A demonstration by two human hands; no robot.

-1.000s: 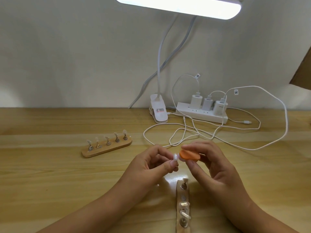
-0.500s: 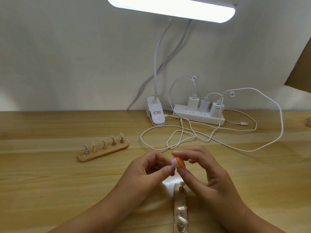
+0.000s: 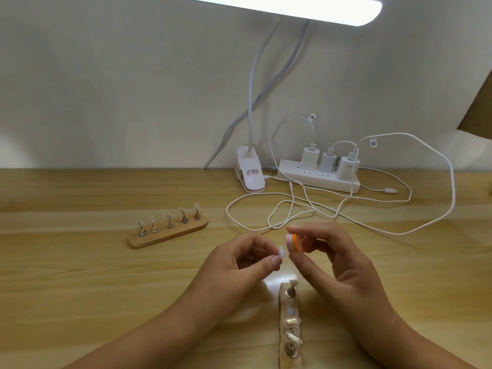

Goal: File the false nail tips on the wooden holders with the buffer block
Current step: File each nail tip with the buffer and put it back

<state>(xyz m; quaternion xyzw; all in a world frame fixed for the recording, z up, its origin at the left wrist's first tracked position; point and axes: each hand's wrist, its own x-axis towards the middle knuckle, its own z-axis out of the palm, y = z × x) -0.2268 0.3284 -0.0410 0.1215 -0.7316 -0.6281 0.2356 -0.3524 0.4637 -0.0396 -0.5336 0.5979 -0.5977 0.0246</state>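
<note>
Gap now shows: your left hand [image 3: 234, 265] pinches a clear plastic nail tip [image 3: 281, 252]; your right hand [image 3: 343, 262] grips an orange-pink foam buffer block [image 3: 294, 242].

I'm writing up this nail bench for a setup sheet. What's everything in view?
table: one, light wood, under everything.
far holder: one, wood, left of centre, five clear tips on it.
near holder: one, wood, between the forearms, several tips on it.
loose tip: one, clear, held up at centre.
buffer block: one, orange and pink, right of that tip.
lamp: one, white, base at the back, lit bar overhead.
power strip: one, white, right of the lamp base.
chargers: three, white, plugged into the strip.
cables: several, white, looped on the table.
panel: one, brown, right edge.
left hand: one, pinches the tip.
right hand: one, grips the block.
</note>
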